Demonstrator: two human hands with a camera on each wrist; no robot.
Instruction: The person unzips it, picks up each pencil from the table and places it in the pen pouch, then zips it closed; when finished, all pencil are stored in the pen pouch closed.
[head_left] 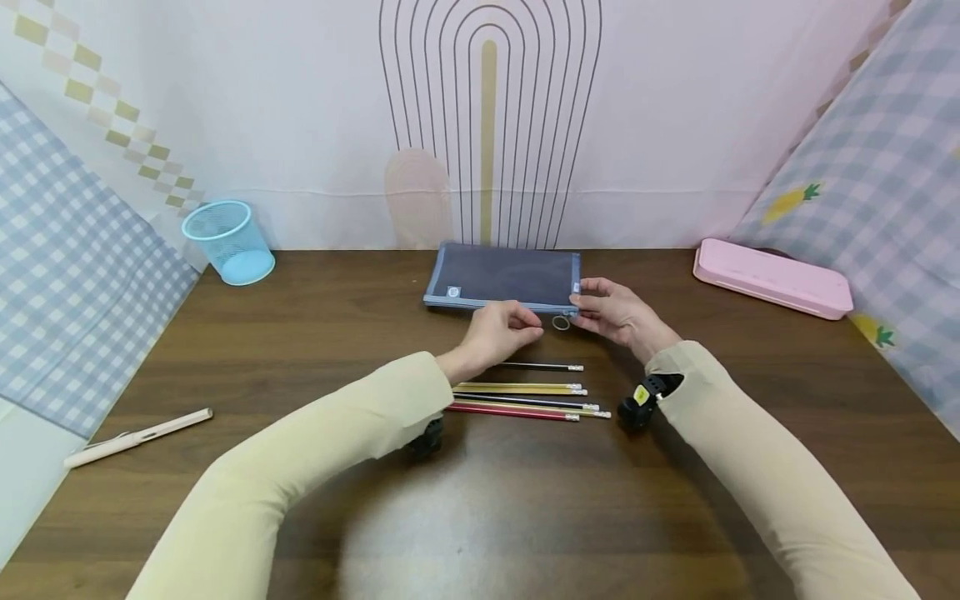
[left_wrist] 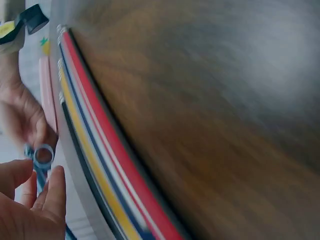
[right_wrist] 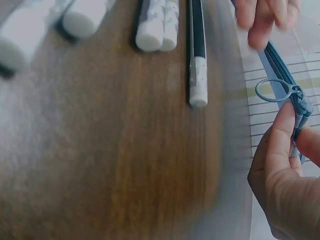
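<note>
Wood-grained and dark brown, the tabletop (head_left: 465, 517) meets a white arch-printed cloth (head_left: 300, 125) in the head view, where a flat rectangular pouch (head_left: 510, 273), dark with blue trim, sits far centre beyond slender pencils (head_left: 517, 410) with eraser ends. From the left wrist, the left hand (left_wrist: 27, 217) has its thumb and fingers apart, close to the round zipper ring (left_wrist: 52, 152). From the right wrist, the right hand (right_wrist: 287, 185) pinches the pouch's zipper corner.

Head view looks forward and down; both wrist views (low, much closer) share pouch (head_left: 510, 273) and pencils (head_left: 525, 401)
</note>
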